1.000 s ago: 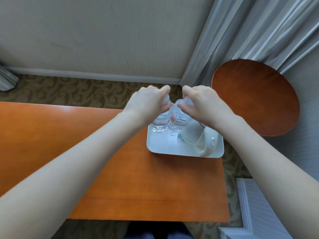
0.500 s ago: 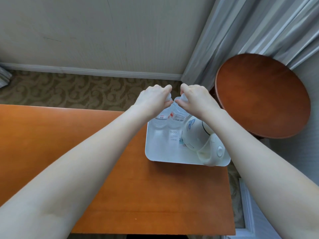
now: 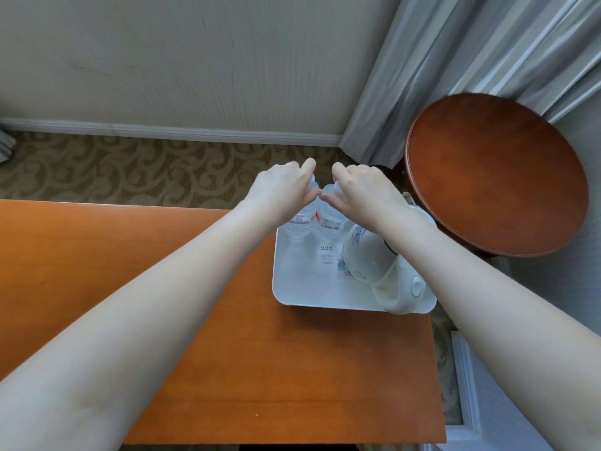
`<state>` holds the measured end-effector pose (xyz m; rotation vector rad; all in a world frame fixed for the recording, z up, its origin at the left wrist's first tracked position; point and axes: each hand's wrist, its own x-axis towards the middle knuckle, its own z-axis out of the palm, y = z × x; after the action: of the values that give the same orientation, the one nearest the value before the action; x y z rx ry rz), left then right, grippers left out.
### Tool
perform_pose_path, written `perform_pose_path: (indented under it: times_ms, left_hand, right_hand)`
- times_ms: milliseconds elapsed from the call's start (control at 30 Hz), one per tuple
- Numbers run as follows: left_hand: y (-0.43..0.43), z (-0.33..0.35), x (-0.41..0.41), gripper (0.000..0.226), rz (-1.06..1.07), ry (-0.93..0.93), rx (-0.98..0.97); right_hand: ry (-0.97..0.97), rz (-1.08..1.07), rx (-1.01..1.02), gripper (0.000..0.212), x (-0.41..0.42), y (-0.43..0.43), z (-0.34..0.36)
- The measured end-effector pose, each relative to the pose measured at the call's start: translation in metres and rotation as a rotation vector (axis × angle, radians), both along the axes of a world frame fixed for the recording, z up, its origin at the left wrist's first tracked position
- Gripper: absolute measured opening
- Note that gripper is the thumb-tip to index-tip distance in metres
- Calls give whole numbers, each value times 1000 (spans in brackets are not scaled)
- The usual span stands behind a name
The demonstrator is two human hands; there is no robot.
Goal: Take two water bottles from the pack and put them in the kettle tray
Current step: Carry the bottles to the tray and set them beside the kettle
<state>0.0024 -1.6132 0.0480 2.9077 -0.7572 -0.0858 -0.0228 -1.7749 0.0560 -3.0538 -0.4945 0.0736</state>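
Hands (image 3: 283,190) (image 3: 364,190) curled — grip atop bottles (image 3: 297,224) (image 3: 330,219), upright

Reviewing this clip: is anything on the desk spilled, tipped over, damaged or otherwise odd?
Nothing stands out. Both water bottles stand side by side at the far end of the white tray, each gripped near the top by the left hand and right hand. The kettle sits beside them. No spill shows on the tray or desk.

Two clear water bottles (image 3: 313,219) upright, touching, at tray's (image 3: 312,288) eleven o'clock corner; white tray on desk.
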Motion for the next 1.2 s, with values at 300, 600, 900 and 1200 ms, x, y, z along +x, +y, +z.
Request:
perform_pose_path:
  times_ms: [300,600,900,1200]
  left_hand:
    - [16,12,0,53,-98,-3,101]
    - [28,32,15,32,-440,-5,271]
    - [24,25,14,29,-407,-9,189]
    - [6,11,-4,31,-123,-84,38]
  right_hand:
    - [132,60,-134,49,4,-9,19]
    - [193,301,-297,33,13,-8,34]
    - [226,127,-198,27,10,-3,26]
    - [159,-108,-57,34,4,-1,18]
